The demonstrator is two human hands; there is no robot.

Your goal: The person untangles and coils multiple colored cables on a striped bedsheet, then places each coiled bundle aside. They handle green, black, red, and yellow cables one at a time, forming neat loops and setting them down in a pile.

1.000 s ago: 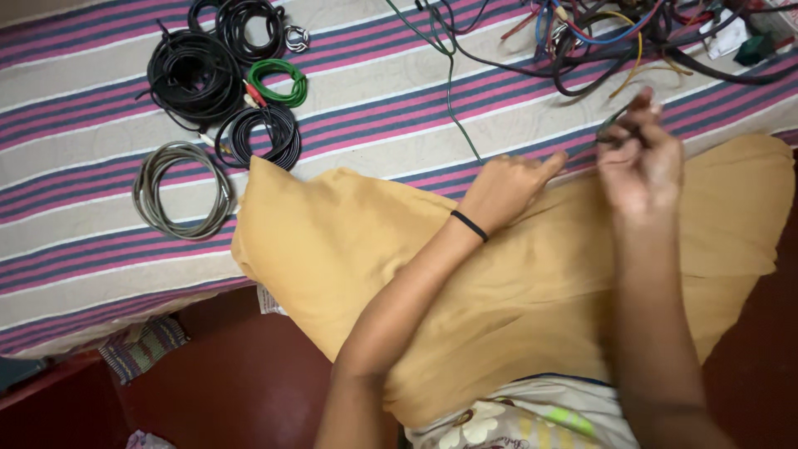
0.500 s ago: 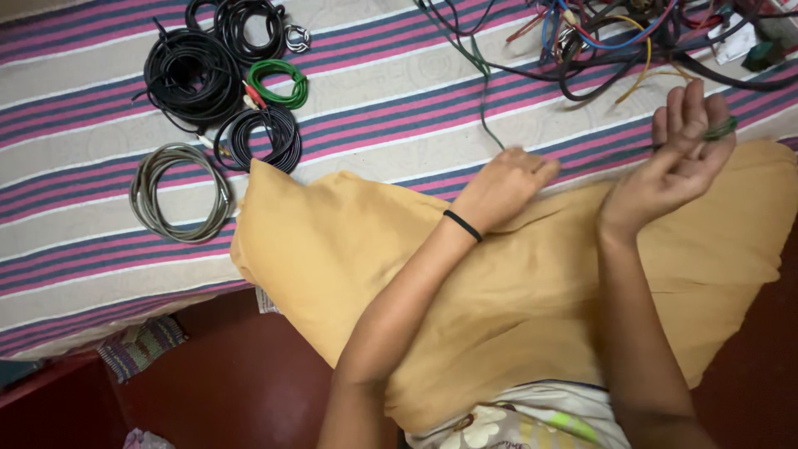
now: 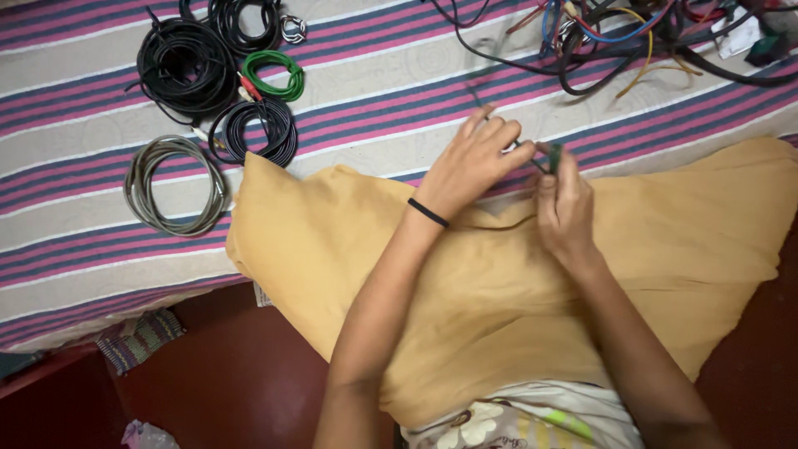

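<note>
Green wire (image 3: 552,155): pinched in closed right hand (image 3: 567,208), left hand (image 3: 470,162) gripping it alongside, both above the yellow cushion (image 3: 349,249). Left of cushion: grey coil (image 3: 170,185), black coils (image 3: 179,62). Beyond: striped sheet (image 3: 374,100), open; tangled wires (image 3: 615,37) at far edge.

You're facing a bed spread with a striped sheet (image 3: 391,91) in pink, grey and cream bands. At ten o'clock a grey cable coil (image 3: 170,187) lies flat; just beyond it sit a black coil (image 3: 256,131), a larger black bundle (image 3: 183,62) and a small green coil (image 3: 274,76), all close together. At one o'clock sprawls a tangle of loose wires (image 3: 615,37). A mustard-yellow cloth (image 3: 499,308) overlaps the sheet's near edge.
</note>
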